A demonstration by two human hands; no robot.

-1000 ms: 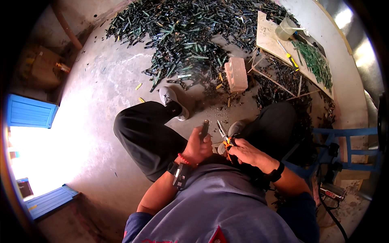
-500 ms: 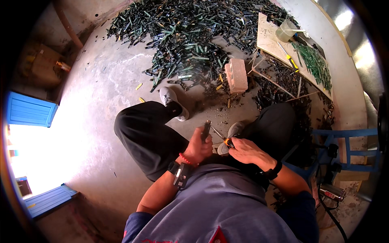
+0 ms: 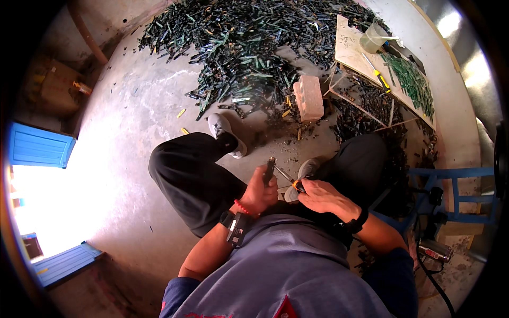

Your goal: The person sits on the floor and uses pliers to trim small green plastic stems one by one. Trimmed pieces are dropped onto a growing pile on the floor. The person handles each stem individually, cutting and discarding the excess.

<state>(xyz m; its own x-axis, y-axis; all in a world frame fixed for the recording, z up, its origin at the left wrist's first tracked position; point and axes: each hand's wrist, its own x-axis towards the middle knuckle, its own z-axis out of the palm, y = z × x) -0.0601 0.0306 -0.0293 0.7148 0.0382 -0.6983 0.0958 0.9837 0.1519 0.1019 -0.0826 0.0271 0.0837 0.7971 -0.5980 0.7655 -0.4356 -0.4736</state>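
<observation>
My left hand (image 3: 261,193) is closed around a slim black strip-shaped part (image 3: 270,170), held upright between my knees. The fingers of my right hand (image 3: 324,197) wrap the handle of a screwdriver (image 3: 298,186), orange and black. Its thin metal shaft slants up and left, so the tip reaches the side of the black part; whether it touches cannot be made out. Both hands are close together just in front of my lap. Beyond my feet spreads a large heap of similar dark strips (image 3: 238,58), some showing green.
A pinkish brick (image 3: 308,98) stands on the floor ahead. To its right, a low table (image 3: 350,50) bears a clear plastic jug (image 3: 373,38), a yellow-handled screwdriver (image 3: 382,81) and green strips (image 3: 411,82). A blue chair frame (image 3: 450,174) and a cable (image 3: 432,281) are at the right.
My right hand and the screwdriver have shifted very slightly left, toward the black part. My left hand keeps its place and grip.
</observation>
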